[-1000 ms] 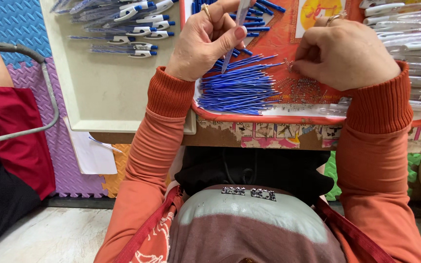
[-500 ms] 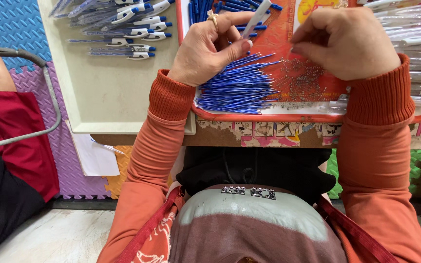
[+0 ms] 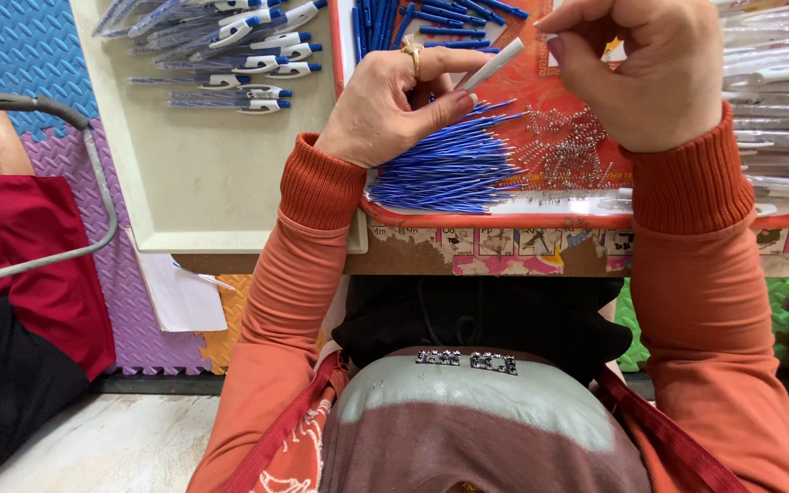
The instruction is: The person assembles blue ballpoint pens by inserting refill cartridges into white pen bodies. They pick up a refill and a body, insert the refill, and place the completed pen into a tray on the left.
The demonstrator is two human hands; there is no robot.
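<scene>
On the table, above the red tray [image 3: 504, 219] at upper centre, we see our left hand [image 3: 394, 105] now tilting a white pen barrel [image 3: 493, 64] toward our right hand [image 3: 650, 78], its grip pinched narrow, risen from the springs [image 3: 563, 151] beside blue refills [image 3: 449, 169].

We count two hands, the left hand [image 3: 394, 105] and the right hand [image 3: 646, 78], and two trays: one red tray [image 3: 504, 219] and one cream tray [image 3: 221, 192]. The blue refills [image 3: 449, 169], the small springs [image 3: 568, 151] and the finished pens [image 3: 230, 46] are too many to count exactly.
</scene>
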